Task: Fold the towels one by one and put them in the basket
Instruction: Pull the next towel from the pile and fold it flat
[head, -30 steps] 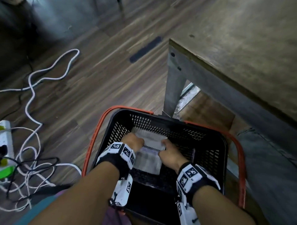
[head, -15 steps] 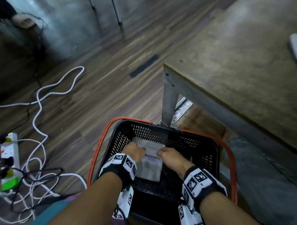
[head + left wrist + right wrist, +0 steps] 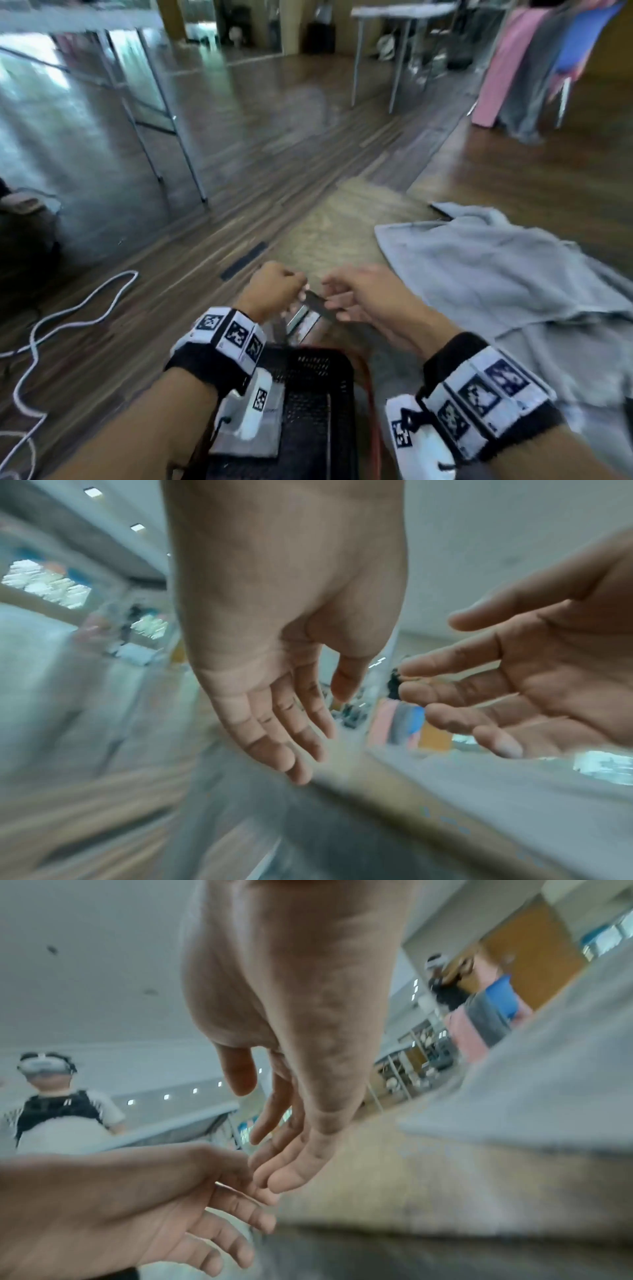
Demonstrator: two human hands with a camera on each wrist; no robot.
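**One towel in basket, one left on desk**

Folded towel [image 3: 246, 442] lies in basket [image 3: 337, 363], nearest. Above it, left hand [image 3: 274, 291] and right hand [image 3: 370, 301]: fingers loose, holding nothing. Beyond, unfolded grey towel [image 3: 496, 274] spread on desk [image 3: 335, 222], probably next to fold.

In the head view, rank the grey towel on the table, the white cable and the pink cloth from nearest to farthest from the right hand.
From the right hand:
1. Grey towel, just to its right on the table.
2. White cable, on the floor far left.
3. Pink cloth, hanging at the room's far right.
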